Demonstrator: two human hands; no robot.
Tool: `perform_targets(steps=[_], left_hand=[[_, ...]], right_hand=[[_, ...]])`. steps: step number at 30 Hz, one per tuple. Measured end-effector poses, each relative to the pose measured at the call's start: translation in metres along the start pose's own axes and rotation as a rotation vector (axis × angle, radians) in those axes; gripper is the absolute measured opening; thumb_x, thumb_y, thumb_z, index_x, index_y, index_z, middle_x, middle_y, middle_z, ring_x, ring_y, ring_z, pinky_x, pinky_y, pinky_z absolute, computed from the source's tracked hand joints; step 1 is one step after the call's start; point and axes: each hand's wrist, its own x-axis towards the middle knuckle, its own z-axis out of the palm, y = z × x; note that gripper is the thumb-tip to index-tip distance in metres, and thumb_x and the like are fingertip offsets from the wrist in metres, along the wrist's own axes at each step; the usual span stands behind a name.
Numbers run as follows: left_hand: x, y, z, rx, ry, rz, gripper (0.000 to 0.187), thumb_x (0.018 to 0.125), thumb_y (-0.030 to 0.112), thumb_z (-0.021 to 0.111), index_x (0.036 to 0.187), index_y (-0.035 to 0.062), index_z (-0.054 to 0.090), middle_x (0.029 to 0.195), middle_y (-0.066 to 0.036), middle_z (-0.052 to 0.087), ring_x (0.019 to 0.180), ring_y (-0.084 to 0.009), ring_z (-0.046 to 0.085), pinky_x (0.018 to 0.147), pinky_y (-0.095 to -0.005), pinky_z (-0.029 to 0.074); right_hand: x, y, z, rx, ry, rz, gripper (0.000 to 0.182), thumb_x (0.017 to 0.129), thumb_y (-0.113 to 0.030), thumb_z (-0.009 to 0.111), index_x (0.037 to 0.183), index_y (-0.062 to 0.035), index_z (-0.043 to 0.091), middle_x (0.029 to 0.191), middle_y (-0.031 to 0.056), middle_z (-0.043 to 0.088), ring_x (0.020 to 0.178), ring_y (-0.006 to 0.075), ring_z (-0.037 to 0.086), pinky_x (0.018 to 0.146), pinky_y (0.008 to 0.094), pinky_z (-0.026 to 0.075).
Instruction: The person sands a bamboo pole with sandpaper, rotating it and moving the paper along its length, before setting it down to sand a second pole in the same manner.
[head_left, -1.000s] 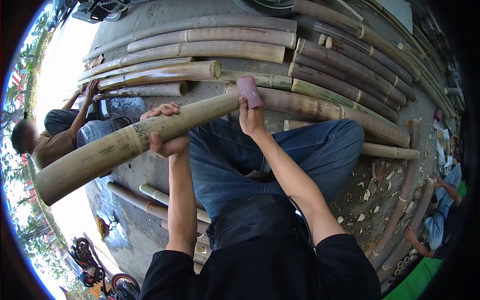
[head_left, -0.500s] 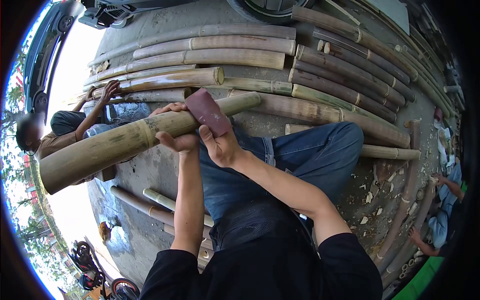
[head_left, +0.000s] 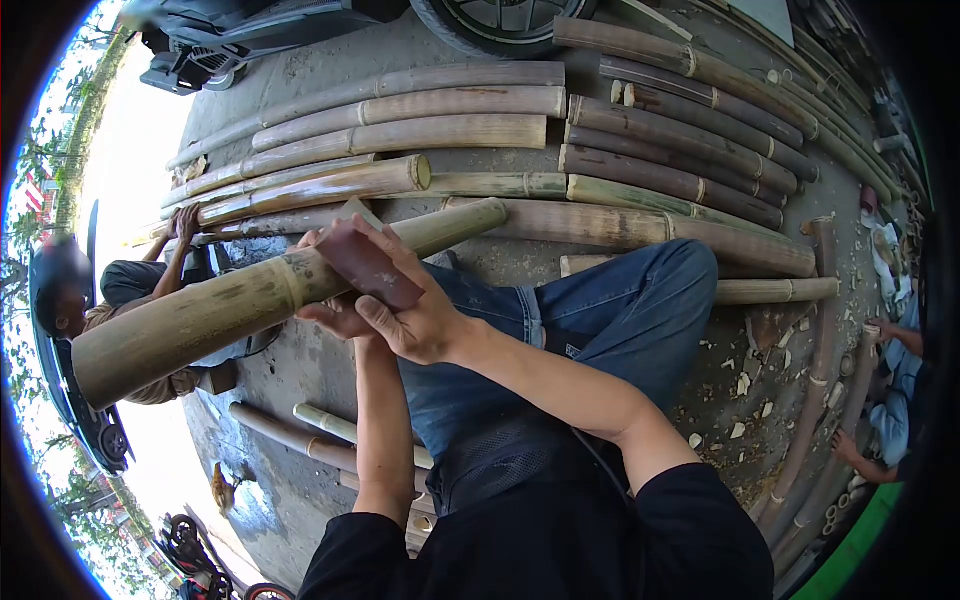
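Sandpaper [head_left: 370, 268] has slid back along the bamboo [head_left: 190, 325] from its narrow end to near the joint, so that stretch seems to have been passed over. Right hand [head_left: 425, 325] grips the paper; left hand [head_left: 338, 320] clasps the bamboo, which slants above the lap. Whether the hands touch is unclear. More poles [head_left: 455, 132] lie on the grey floor [head_left: 300, 370], with chips [head_left: 743, 384] at right, a motorbike [head_left: 270, 45] beyond and another person [head_left: 135, 280] at left.
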Motion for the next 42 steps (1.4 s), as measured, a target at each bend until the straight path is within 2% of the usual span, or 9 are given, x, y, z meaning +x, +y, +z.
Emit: perform_targets(steps=[2,5,8,10,13,20,30,36,42], left_hand=[[0.009,-0.006,-0.005,-0.018,-0.074,0.095,0.085,0.086,0.077,0.058,0.13,0.0048,0.048,0.117,-0.011,0.055,0.113,-0.025,0.057,0.101,-0.0461,0.052],[0.013,-0.009,-0.01,-0.02,-0.053,0.221,0.072,0.089,0.069,0.057,0.12,0.0049,0.052,0.111,-0.012,0.059,0.101,-0.0277,0.061,0.092,-0.0488,0.054],[0.018,-0.004,-0.029,0.172,-0.151,0.233,0.061,0.086,0.05,0.068,0.122,0.0037,0.049,0.108,-0.014,0.056,0.1,-0.0263,0.061,0.096,-0.0471,0.055],[0.018,0.003,-0.021,0.383,-0.164,0.307,0.052,0.084,0.028,0.068,0.124,0.0041,0.045,0.102,-0.013,0.058,0.099,-0.0264,0.062,0.096,-0.0483,0.055],[0.014,0.011,-0.003,0.412,-0.053,0.255,0.051,0.083,0.012,0.066,0.127,0.0036,0.041,0.099,-0.012,0.06,0.101,-0.026,0.063,0.093,-0.0467,0.055],[0.031,0.002,-0.019,0.327,0.148,0.188,0.046,0.084,0.012,0.066,0.123,0.0033,0.041,0.093,-0.012,0.063,0.086,-0.0244,0.065,0.085,-0.0407,0.054],[0.028,0.005,-0.026,0.316,0.165,0.221,0.048,0.081,0.011,0.063,0.123,0.006,0.039,0.094,-0.012,0.058,0.086,-0.0259,0.064,0.083,-0.0414,0.055],[0.032,0.003,-0.041,0.315,0.231,0.233,0.05,0.081,0.014,0.062,0.125,0.0063,0.039,0.095,-0.012,0.058,0.087,-0.0268,0.063,0.084,-0.0429,0.055],[0.039,0.006,-0.047,0.232,0.129,0.167,0.054,0.077,0.013,0.063,0.125,0.0053,0.041,0.095,-0.013,0.06,0.085,-0.0264,0.065,0.084,-0.0429,0.056]], right_hand=[[-0.025,0.046,-0.015,-0.135,0.04,0.085,0.055,0.107,-0.041,0.044,0.148,-0.0034,0.044,0.154,0.0256,0.041,0.146,0.0436,0.033,0.125,0.0521,0.016],[-0.052,0.1,-0.046,-0.097,0.159,0.273,0.04,0.107,-0.033,0.046,0.125,0.0008,0.058,0.127,0.0291,0.058,0.122,0.0482,0.051,0.11,0.0515,0.036],[-0.066,0.141,-0.078,-0.177,0.197,0.359,0.035,0.107,-0.029,0.046,0.116,0.0023,0.061,0.107,0.0285,0.066,0.105,0.0495,0.06,0.093,0.0513,0.045],[-0.073,0.163,-0.097,-0.281,0.175,0.51,0.036,0.106,-0.03,0.046,0.118,0.0017,0.061,0.103,0.0286,0.067,0.103,0.0502,0.06,0.098,0.0519,0.045],[-0.083,0.187,-0.116,-0.6,0.153,0.404,0.038,0.107,-0.031,0.045,0.119,0.0012,0.061,0.102,0.0293,0.067,0.102,0.0502,0.061,0.102,0.0537,0.044],[-0.108,0.186,-0.101,-0.709,0.119,0.464,0.045,0.108,-0.032,0.042,0.135,0.0017,0.054,0.142,0.0306,0.052,0.135,0.0479,0.046,0.119,0.0599,0.027],[-0.06,0.213,-0.119,-0.759,-0.079,0.595,0.051,0.108,-0.035,0.039,0.129,0.0053,0.06,0.134,0.0318,0.058,0.138,0.0415,0.046,0.123,0.0561,0.021],[-0.108,0.176,-0.103,-0.726,0.081,0.423,0.048,0.108,-0.036,0.04,0.134,0.0006,0.058,0.143,0.0309,0.052,0.141,0.0441,0.042,0.122,0.0591,0.021],[-0.069,0.196,-0.11,-0.728,-0.032,0.535,0.046,0.107,-0.035,0.041,0.135,-0.0026,0.058,0.139,0.0298,0.055,0.137,0.047,0.044,0.12,0.059,0.024]])
